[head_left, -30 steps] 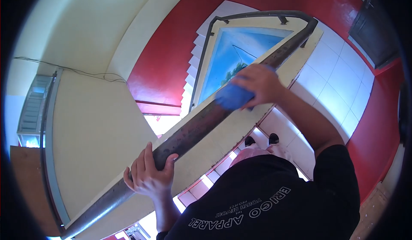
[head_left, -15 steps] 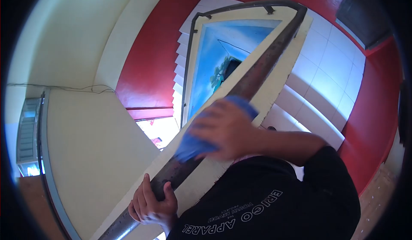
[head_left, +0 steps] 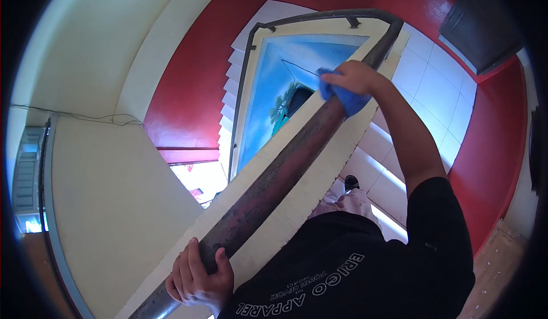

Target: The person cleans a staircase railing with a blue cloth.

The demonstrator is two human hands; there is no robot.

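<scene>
**Both hands on stair rail, cloth in right**

Right hand (head_left: 357, 78), at 1 o'clock in the head view: fingers curled shut around a blue cloth (head_left: 344, 96), pressing it onto the top of the handrail (head_left: 274, 182). Arm fully stretched out from the black sleeve at 4 o'clock. Cloth wraps over the rail, bulk of it on the near side of the hand.

Left hand (head_left: 197, 276), at 7 o'clock: fist closed around the same rail, thumb over the top, fingers on the far side. Well apart from the right hand, bare rail between them.

Rail is dark, mottled, and runs from 7 o'clock up to 1 o'clock on a cream ledge (head_left: 311, 190). It bends left at the top and follows the stairwell. White steps (head_left: 231, 85) with red wall (head_left: 194, 91) at 11 o'clock. White tiled landing (head_left: 439, 96) at 2 o'clock, dark door (head_left: 482, 25) beyond it.
</scene>
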